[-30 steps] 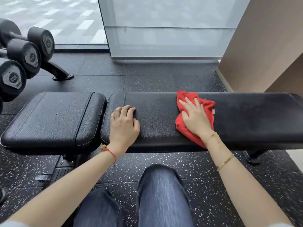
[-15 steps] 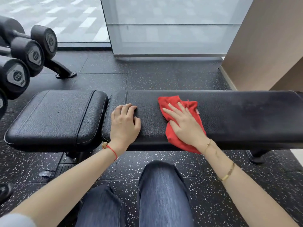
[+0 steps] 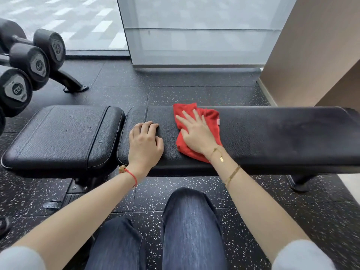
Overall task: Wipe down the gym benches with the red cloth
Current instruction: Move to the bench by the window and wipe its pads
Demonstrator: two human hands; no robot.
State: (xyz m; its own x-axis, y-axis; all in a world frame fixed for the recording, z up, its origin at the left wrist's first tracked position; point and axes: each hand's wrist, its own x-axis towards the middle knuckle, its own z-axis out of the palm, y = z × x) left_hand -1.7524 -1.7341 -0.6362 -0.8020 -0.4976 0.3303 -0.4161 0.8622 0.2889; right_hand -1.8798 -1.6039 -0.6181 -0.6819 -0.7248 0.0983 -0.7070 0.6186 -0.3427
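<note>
The long worktop (image 3: 282,137) lies bare to the right of the red cloth (image 3: 211,117), open as far as its rounded end at the picture's edge. To the left, only a narrow strip of pad separates the cloth from the left hand (image 3: 145,143), which rests on the pad with its fingers (image 3: 152,126) curled and blocks travel that way. Past that hand a thin gap divides the long pad from the seat pad (image 3: 62,135), whose top is uncovered. Dumbbells (image 3: 29,63) on a rack crowd the far left. Bare floor (image 3: 194,90) runs behind the worktop up to the glass panel (image 3: 194,36), and a tan wall (image 3: 311,55) closes the right rear.
</note>
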